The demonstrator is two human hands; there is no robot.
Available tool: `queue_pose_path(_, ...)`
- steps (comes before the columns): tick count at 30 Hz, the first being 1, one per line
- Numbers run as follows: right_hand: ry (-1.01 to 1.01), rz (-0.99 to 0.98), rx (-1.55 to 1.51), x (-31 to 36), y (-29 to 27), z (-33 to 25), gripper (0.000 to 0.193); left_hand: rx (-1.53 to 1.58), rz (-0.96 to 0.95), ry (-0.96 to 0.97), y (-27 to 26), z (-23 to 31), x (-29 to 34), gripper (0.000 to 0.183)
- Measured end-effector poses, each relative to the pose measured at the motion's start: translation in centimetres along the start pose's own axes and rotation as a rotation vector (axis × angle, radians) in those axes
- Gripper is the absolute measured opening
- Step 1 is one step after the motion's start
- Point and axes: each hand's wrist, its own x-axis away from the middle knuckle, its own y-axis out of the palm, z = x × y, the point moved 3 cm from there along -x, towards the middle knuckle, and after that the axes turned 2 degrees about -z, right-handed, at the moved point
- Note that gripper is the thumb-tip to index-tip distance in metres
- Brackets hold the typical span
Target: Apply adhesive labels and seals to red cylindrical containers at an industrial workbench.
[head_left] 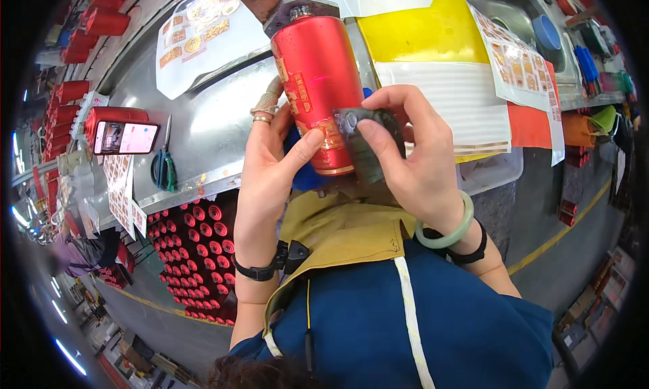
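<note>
A glossy red bottle with gold decoration lies pointing away from me, its neck end at a metal holder. My left hand is wrapped along the bottle's left side, thumb pressed near the gold band at its base. One left finger wears a pale wrap. In my right hand is a dark, flat, flexible-looking pad, pinched between thumb and fingers. The pad touches the lower right side of the bottle. Some blue material shows behind the bottle; what it is I cannot tell.
On the metal bench lie a lit phone against a red bottle, scissors and printed decal sheets. Yellow sheeting and white sheeting lie at right, near a sink with a blue bowl. Stacked red bottles stand below.
</note>
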Motion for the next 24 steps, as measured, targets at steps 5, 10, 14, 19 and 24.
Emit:
queue_pose_path(5,0.076,0.115,0.241,-0.8,-2.3,2.1,0.014,-0.042,0.013,0.014,0.1,0.4,0.2,0.082)
queue_pose_path(10,-0.125,-0.009,0.119,-0.2,0.2,-1.8,0.016,-0.013,0.011,0.003,0.0,0.0,0.2,0.084)
queue_pose_path(14,-0.030,0.122,0.397,-1.0,-1.6,1.1,0.014,-0.146,0.122,0.085,-0.5,-1.0,0.8,0.088)
queue_pose_path(19,0.021,0.160,0.247,-1.2,-4.4,3.4,0.014,-0.963,0.223,0.599,0.4,-0.8,3.5,0.073)
queue_pose_path(24,0.058,0.132,0.038,-1.3,-3.6,3.3,0.017,-1.562,0.175,0.605,3.3,-0.2,3.6,0.065)
